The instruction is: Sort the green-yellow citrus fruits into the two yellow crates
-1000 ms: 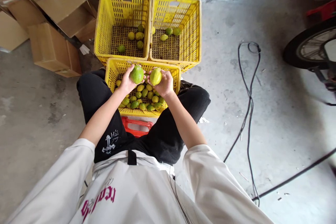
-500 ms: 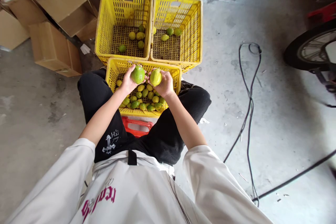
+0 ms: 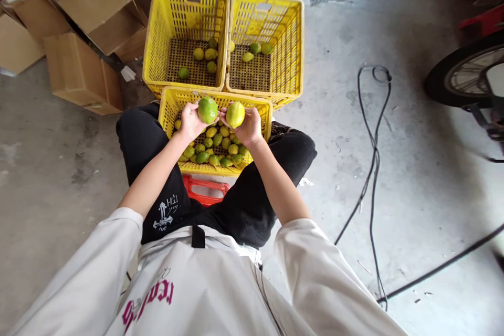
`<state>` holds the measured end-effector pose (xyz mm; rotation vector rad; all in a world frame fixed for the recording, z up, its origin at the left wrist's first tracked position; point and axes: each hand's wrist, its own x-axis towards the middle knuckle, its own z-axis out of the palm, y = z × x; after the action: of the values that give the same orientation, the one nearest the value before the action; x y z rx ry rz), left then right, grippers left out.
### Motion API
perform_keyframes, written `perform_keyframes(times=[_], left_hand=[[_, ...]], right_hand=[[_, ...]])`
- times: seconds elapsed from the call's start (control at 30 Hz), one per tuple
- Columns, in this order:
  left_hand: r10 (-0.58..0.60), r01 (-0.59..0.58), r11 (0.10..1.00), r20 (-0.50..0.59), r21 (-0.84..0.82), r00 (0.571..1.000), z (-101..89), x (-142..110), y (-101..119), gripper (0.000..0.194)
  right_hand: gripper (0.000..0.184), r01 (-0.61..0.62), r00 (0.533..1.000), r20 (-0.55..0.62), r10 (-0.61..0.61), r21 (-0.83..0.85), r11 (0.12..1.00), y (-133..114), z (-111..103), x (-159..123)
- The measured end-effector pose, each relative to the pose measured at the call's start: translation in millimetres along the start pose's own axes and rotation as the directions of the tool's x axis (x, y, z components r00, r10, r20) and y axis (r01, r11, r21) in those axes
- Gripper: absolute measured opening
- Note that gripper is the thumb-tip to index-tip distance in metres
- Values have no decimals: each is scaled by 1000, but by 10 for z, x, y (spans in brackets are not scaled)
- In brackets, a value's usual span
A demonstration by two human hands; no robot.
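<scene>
A green lemon (image 3: 207,110) lies on the fingers of my left hand (image 3: 190,123), which is closed around its underside. Beside it, my right hand (image 3: 251,127) holds a yellower lemon (image 3: 235,114) the same way. Both hands are over the near yellow crate (image 3: 216,169), fingertips close together between the two fruits. Several green and yellow lemons (image 3: 218,139) lie in that crate below, partly hidden by my hands.
Two more yellow crates, a left one (image 3: 147,58) and a right one (image 3: 300,47), stand just beyond, each with a few lemons. Cardboard boxes (image 3: 81,73) are piled at left. A black cable (image 3: 376,152) and a wheel (image 3: 449,71) are at right. A red plastic piece (image 3: 205,200) shows between my legs.
Both lemons have turned a little in my hands. The yellow one shows a different, brighter side and sits slightly further right. My left thumb has shifted off the green lemon's face. The crates are unmoved.
</scene>
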<state>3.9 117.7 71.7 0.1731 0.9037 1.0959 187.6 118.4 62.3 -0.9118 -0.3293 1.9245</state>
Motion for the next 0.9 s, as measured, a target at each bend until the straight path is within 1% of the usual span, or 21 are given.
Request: perform_keyframes(times=[0.13,0.23,0.33,0.4,0.47,0.53,0.63,0.7,0.77,0.9], left_hand=[[32,-34,998,47,52,998,5,18,-23,14],[33,-38,991,43,125,999,8,20,-58,11],[22,-32,979,48,200,999,7,1,-86,21],[22,-38,974,74,223,997,7,-18,-92,28],[21,-40,972,85,230,996,6,-29,-93,31],[9,-26,973,75,231,997,0,-26,-98,36],[-16,3,973,55,231,998,-24,3,-125,48],[-10,0,973,43,229,999,-45,26,-154,54],[12,-18,973,27,231,1000,-58,41,-180,55],[38,-39,973,6,227,999,-43,33,-193,51]], right_hand=[[14,5,999,-42,-9,-109,994,18,-26,8],[11,41,998,-36,-47,-158,987,56,-43,15],[16,60,998,2,-60,-168,984,84,-42,-1],[21,52,998,-9,-55,-189,981,88,-30,-20],[24,45,998,-27,-52,-208,977,85,-14,-36],[27,51,998,-35,-59,-207,977,80,4,-47],[31,65,997,-32,-72,-183,981,79,28,-57],[32,66,997,-25,-72,-175,982,85,40,-61],[31,61,998,-17,-65,-176,983,96,43,-56],[25,30,999,-19,-33,-163,986,118,7,4]])
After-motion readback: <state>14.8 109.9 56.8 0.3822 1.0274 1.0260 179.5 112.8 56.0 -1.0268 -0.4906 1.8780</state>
